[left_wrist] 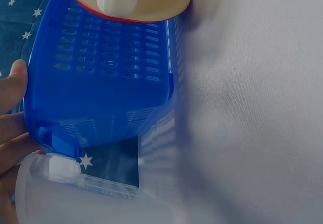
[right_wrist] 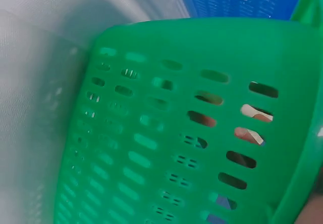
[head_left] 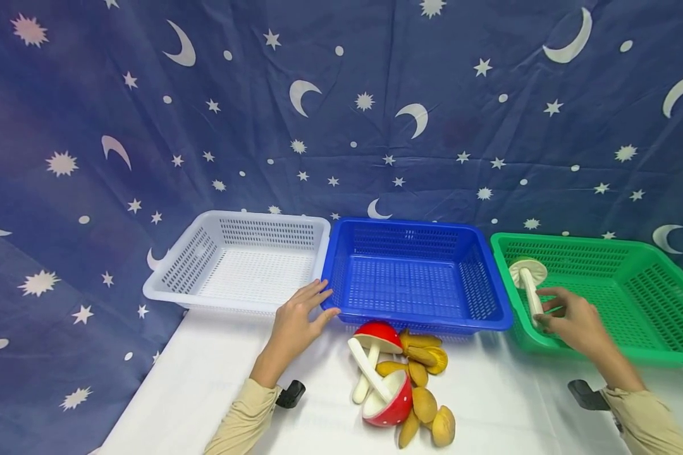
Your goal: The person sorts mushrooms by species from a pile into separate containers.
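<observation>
My right hand [head_left: 575,321] is inside the left front part of the green basket [head_left: 597,297], thumb and fingers pinching the lower stem of a toy mushroom [head_left: 531,296]. Its pale, gilled cap underside faces up, close to the basket's left wall. In the right wrist view the basket's side [right_wrist: 151,108] hides most of the hand, with bits showing through the slots. My left hand [head_left: 298,319] has its fingers spread at the front left corner of the blue basket [head_left: 406,321], beside the white basket [head_left: 222,303]. In the left wrist view its fingertips [left_wrist: 19,72] are right at the blue rim.
Two red-capped toy mushrooms with white dots [head_left: 395,404] lie crossed on the white table [head_left: 501,404], before the blue basket. Several yellow-brown mushrooms [head_left: 425,404] are clustered beside them. A dark blue cloth [head_left: 341,126] with moons and stars hangs behind the three baskets.
</observation>
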`<state>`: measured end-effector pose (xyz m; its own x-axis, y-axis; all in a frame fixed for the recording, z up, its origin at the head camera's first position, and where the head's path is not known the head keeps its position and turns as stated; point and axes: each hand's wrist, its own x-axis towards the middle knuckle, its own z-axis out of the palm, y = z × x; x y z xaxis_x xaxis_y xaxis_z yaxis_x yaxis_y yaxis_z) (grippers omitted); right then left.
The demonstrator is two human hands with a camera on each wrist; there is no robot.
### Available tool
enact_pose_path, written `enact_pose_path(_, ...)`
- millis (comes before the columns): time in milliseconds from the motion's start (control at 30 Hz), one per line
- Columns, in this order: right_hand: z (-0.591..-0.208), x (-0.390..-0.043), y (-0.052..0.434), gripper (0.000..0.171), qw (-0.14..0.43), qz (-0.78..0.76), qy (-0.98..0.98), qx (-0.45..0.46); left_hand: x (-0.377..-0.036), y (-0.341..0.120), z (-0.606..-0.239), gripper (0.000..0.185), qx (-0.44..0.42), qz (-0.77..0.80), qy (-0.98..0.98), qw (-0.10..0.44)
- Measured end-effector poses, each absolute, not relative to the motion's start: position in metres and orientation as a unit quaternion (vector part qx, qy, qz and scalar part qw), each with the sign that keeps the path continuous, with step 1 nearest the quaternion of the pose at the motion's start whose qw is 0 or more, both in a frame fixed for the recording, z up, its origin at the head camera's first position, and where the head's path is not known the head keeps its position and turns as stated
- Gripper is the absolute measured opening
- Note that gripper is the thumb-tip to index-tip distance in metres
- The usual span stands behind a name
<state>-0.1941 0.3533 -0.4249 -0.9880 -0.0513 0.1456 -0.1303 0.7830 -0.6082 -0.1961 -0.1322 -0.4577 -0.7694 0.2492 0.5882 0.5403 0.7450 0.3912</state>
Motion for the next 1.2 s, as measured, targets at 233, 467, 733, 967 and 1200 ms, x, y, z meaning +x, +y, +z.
enact_pose_path(233,-0.4282,-0.1957,0.3533,0.052,0.034,0.335,-0.941,0.034,-0.1964,-0.1315,-0.4559,0.043,-0.219,-0.281,-0.9,0.253)
enact_pose_path(467,-0.4293,-0.1978,0.3528,0.05,0.035,0.297,-0.953,0.037,-0.1968,-0.1321,-0.4576,0.044,-0.221,-0.283,-0.899,0.251)
enact_pose_path(733,-0.4295,-0.1993,0.3519,0.047,0.042,0.273,-0.96,0.041,-0.1957,-0.132,-0.4573,0.045,-0.222,-0.283,-0.896,0.26)
enact_pose_path(967,-0.4292,-0.2005,0.3508,0.044,0.019,0.268,-0.962,0.04,-0.1952,-0.1324,-0.458,0.045,-0.221,-0.281,-0.895,0.266)
enact_pose_path(1200,-0.4296,-0.2009,0.3526,0.037,-0.01,0.262,-0.964,0.043,-0.1951,-0.1324,-0.4573,0.044,-0.224,-0.28,-0.895,0.265)
